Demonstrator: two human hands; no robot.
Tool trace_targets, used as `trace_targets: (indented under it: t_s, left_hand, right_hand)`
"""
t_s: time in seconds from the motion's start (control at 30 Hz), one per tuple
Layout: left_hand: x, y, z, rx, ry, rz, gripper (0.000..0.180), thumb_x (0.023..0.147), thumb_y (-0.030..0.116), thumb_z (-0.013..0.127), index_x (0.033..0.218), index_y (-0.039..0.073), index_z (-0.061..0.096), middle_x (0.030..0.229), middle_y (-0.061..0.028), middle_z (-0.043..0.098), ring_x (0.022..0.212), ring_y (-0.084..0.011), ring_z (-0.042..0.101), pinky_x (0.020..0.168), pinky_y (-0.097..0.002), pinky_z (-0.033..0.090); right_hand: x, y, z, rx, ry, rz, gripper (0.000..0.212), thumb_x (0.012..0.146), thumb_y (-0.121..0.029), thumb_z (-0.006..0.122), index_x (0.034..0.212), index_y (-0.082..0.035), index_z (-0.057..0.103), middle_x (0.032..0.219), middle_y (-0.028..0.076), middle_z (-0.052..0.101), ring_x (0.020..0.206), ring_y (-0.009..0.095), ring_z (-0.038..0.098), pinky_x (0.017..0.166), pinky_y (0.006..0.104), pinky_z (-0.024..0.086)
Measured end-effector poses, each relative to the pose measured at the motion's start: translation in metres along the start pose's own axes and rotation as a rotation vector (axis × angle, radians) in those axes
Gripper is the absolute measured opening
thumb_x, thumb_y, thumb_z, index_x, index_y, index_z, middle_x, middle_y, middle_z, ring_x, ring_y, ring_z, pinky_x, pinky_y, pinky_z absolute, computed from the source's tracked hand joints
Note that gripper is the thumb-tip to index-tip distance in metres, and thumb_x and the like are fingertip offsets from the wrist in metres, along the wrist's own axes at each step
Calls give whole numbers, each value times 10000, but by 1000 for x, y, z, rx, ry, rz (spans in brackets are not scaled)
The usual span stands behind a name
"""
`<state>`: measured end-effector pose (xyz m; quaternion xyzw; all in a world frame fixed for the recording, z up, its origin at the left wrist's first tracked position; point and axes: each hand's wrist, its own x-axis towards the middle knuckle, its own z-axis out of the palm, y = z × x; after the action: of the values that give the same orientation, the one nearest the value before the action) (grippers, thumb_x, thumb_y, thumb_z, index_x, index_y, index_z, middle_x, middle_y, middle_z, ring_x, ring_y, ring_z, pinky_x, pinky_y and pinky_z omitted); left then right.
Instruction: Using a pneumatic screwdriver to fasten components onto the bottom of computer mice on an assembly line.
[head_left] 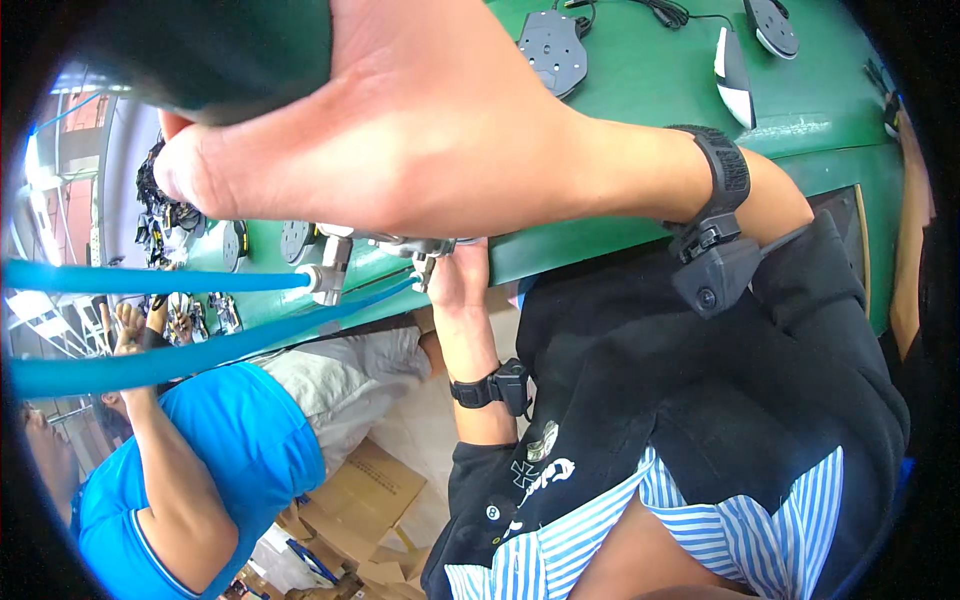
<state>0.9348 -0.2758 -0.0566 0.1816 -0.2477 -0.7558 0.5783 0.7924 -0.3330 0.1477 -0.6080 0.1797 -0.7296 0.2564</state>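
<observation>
Close to the camera, my right hand (400, 130) reaches across from the right with its fingers closed around a dark, smooth, rounded object (230, 60). Only part of that object shows, so its kind is unclear. Just below the hand are metal hose fittings (328, 272) with two blue hoses (160, 278) running off to the left. My left hand (463, 277) lies lower, at the bench edge behind the fittings. Its palm side shows, but the fingers are hidden by my right hand and the metal parts. Both wrists wear black straps with small cameras.
On the green bench (640, 60) lie a grey mouse-shaped shell (553, 55), a white-and-black computer mouse (735, 80) and another mouse upside down (772, 28). A co-worker in a blue shirt (245, 425) stands at left. Cardboard boxes (365, 495) sit below. Another person's arm (910, 230) shows at right.
</observation>
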Motion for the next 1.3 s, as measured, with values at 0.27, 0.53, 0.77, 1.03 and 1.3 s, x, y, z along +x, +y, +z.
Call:
trace_targets:
  t_s: [0.27,0.53,0.77,1.03,1.3]
  left_hand:
    - [1,2,17,64,229,-26,492,1008,398,504,1394,94,477,1438,-70,498,1321,-245,465,1125,-482,352]
    - [17,-1,27,9,128,-46,449,983,297,565,1367,76,496,1424,-81,504,1315,-247,463,1120,-482,352]
    - [63,0,52,397,248,57,380,1055,286,394,1257,-2,536,1217,-113,625,1129,-249,594,993,-429,466]
    - [68,-5,45,1775,198,451,432,976,336,563,1170,-43,632,1048,-224,620,879,-417,600,852,-482,469]
    - [-38,105,213,1117,-319,871,845,881,661,568,1360,-31,489,1244,-165,561,1017,-221,592,789,-369,528]
  right_hand:
    - [1,-4,-4,-27,-60,158,214,663,-211,682,692,-4,634,618,200,604,602,378,627,579,400,493]
    - [8,-1,-10,-29,-49,105,225,676,-216,699,725,-7,630,657,199,621,636,363,647,609,403,496]
    - [82,-28,-55,234,-300,41,158,886,-176,658,903,-28,607,743,15,596,620,72,540,515,223,418]
    - [63,-98,-76,113,-234,408,175,941,-192,632,967,-21,603,623,-18,518,500,50,472,481,219,392]
    - [51,-92,-86,-95,-198,459,162,915,-199,676,858,-58,622,585,-21,518,500,63,495,481,211,394]
